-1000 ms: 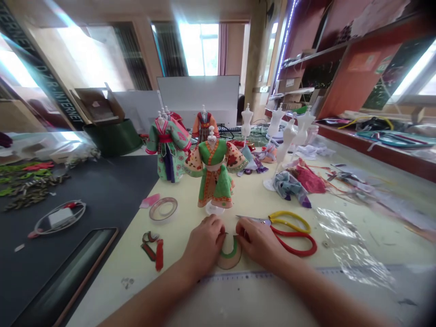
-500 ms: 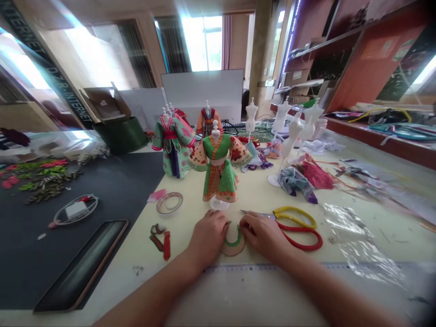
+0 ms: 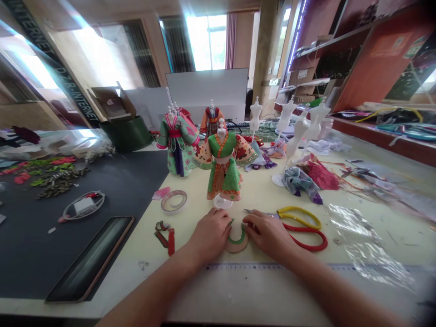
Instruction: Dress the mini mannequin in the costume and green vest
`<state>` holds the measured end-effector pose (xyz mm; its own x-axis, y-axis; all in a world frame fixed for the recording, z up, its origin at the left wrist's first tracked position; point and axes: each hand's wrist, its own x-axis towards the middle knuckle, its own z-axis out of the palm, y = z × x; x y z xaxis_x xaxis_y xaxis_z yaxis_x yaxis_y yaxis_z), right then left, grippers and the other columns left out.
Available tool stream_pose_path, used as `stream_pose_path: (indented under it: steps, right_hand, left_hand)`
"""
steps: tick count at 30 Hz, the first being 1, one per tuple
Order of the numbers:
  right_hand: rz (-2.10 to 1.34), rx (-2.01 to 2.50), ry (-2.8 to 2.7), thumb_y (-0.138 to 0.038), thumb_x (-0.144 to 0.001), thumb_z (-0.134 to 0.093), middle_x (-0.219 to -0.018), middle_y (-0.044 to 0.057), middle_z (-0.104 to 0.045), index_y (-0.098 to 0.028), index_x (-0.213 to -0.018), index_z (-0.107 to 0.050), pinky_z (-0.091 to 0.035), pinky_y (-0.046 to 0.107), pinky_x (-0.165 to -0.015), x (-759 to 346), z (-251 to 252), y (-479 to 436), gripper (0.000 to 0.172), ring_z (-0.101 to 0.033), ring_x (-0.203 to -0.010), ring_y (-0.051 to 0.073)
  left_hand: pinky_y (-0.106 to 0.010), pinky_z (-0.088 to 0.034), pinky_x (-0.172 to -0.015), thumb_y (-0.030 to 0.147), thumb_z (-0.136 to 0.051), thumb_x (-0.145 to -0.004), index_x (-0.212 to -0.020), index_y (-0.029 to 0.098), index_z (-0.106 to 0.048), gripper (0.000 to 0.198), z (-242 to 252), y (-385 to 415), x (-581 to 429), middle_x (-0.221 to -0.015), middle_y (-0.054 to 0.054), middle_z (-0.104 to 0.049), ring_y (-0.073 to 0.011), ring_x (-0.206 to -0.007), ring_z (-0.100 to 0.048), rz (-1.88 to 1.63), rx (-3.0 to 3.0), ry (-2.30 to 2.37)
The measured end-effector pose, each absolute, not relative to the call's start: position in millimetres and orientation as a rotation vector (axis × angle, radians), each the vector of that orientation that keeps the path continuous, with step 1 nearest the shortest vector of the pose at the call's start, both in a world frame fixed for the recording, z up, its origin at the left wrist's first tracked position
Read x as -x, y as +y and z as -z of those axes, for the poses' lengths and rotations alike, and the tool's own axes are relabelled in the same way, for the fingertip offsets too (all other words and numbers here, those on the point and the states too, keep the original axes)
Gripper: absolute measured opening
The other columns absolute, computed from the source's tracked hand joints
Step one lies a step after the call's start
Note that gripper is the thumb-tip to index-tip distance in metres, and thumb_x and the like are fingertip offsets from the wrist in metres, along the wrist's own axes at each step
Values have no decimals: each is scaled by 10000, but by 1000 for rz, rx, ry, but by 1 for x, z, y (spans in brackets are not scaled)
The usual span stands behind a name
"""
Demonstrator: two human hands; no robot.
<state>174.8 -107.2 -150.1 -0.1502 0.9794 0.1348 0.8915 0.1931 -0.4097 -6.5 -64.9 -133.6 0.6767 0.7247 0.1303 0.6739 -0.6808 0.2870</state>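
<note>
A U-shaped fabric piece (image 3: 237, 246), tan with a green inner band, lies on the cream table with its curve toward me. My left hand (image 3: 211, 232) has its fingers closed at the left end of the U. At the opposite end, thumb and fingers of my right hand (image 3: 265, 230) pinch the tip. Right beside that hand are scissors (image 3: 308, 229) with one yellow and one red handle, their blades partly behind it. Just beyond both hands stands a small dress form in a green and orange robe (image 3: 223, 170).
A ruler (image 3: 254, 267) runs along the near side. Leftward are a tape roll (image 3: 173, 201), ribbon scraps (image 3: 170, 240) and a tablet-like device (image 3: 91, 259). Rightward lie a clear plastic bag (image 3: 366, 250) and fabric scraps (image 3: 299, 181). Bare white dress forms (image 3: 300, 136) stand behind.
The whole view has shifted slightly, so things appear a little further right. Both hands keep nearly the same hold on the U-shaped piece.
</note>
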Motion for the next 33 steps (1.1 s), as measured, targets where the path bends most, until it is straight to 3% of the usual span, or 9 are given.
stream_pose_path:
  steps: [5,10,14,26,33]
  right_hand:
    - [-284,1739,-2087,-187,-834,-482,-904,39,-640,-206,-929,-602,-351,245,-578,-175,151,-107,155,-587,-681,150]
    - [-259,1758,-2070,-165,-806,-503,-766,5,-599,-199,-836,-545,-303,233,-529,-175,152,-108,62,-511,-572,124]
    - [-240,1730,-2106,-172,-826,-479,-790,6,-584,-199,-783,-540,-284,239,-529,-175,153,-108,79,-503,-591,123]
    - [-193,1706,-2193,-206,-888,-419,-858,28,-604,-206,-811,-643,-309,253,-556,-174,153,-108,237,-573,-687,139]
    - [-198,1731,-2148,-237,-890,-416,-914,41,-624,-212,-969,-599,-342,259,-587,-174,155,-107,201,-600,-724,164]
  left_hand:
    - [-369,-444,-847,257,-530,-820,-904,183,-594,128,132,-63,13,-1021,-63,-608,-234,-954,-525,-345,-2693,1033]
    - [-412,-412,-927,419,-654,-715,-985,177,-585,369,135,-64,18,-1180,-98,-573,-287,-1093,-494,-327,-2697,1029]
    - [-445,-374,-981,489,-643,-711,-1085,184,-579,487,138,-64,19,-1313,-111,-508,-314,-1210,-425,-304,-2707,1026]
    - [-454,-387,-960,423,-678,-669,-1079,184,-576,486,131,-66,17,-1274,-115,-536,-318,-1177,-461,-285,-2696,1035]
    - [-449,-388,-958,437,-658,-677,-1074,181,-565,481,133,-66,18,-1258,-113,-545,-312,-1168,-465,-307,-2707,1027]
